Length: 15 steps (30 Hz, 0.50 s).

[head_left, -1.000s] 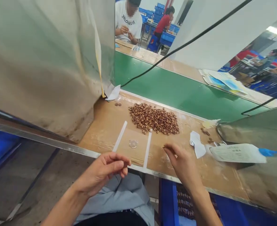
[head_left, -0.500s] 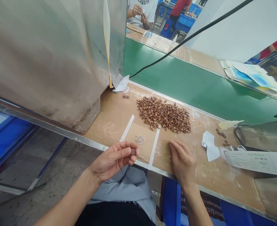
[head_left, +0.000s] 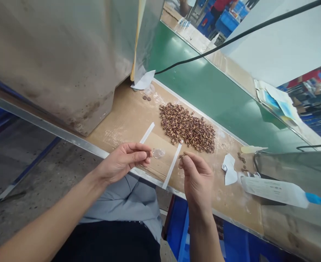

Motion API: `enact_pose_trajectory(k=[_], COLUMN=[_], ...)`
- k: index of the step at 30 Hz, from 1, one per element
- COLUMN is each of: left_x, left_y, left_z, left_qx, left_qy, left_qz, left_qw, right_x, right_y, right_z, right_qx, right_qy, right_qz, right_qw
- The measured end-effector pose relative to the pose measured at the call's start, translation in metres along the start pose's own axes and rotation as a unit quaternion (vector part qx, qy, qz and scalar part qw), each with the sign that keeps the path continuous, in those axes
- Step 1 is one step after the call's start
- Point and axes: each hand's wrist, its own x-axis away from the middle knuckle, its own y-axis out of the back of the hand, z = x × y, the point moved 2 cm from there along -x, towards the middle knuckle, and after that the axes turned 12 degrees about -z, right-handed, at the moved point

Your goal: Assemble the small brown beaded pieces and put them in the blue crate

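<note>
**Q:** Hands?
**A:** Right hand is pinching a tiny brown piece between thumb and forefinger; too small to make out its shape. Left hand is loosely curled, palm hidden, so can't tell if it's holding anything.

**Q:** Where's the rest?
**A:** Heap of small brown-and-gold parts lies on the cardboard-covered table, about 12 o'clock from the right hand. Clear round disc sits just beside the left hand, at its 3 o'clock, between two white strips. Can't tell if anything's in it.

**Q:** Containers?
**A:** Blue crates far off at 1 o'clock, partly cut off by the frame edge; contents not visible. Two small brown discs lie at the heap's 10 o'clock.
</note>
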Motion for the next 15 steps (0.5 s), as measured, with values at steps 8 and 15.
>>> enact_pose_trajectory(k=[8,15], left_x=[0.003,0.002], left_y=[0.000,0.002], left_z=[0.003,0.008], left_qx=[0.049,0.040], left_qy=[-0.003,-0.009], left_qz=[0.020,0.019], left_qw=[0.999,0.999], right_x=[0.011,0.011], right_y=[-0.020,-0.031], right_z=[0.032,0.030], right_qx=[0.186,0.230], right_qy=[0.233,0.321], right_qz=[0.053,0.076], right_qw=[0.953,0.916])
